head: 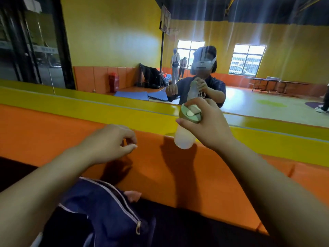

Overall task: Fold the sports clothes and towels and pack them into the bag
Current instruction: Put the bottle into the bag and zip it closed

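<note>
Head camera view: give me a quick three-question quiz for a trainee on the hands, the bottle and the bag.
1. True or false: the left hand holds the bottle.
2. Multiple choice: where does the right hand grip the bottle? A, at its green lid. B, at its base. C, nowhere; it only hovers beside it.
3. Fill in: in this view the navy bag lies ___ the bottle (above or below).

Key: 1 false, the left hand holds nothing. 2 A. 3 below, by the left forearm.
</note>
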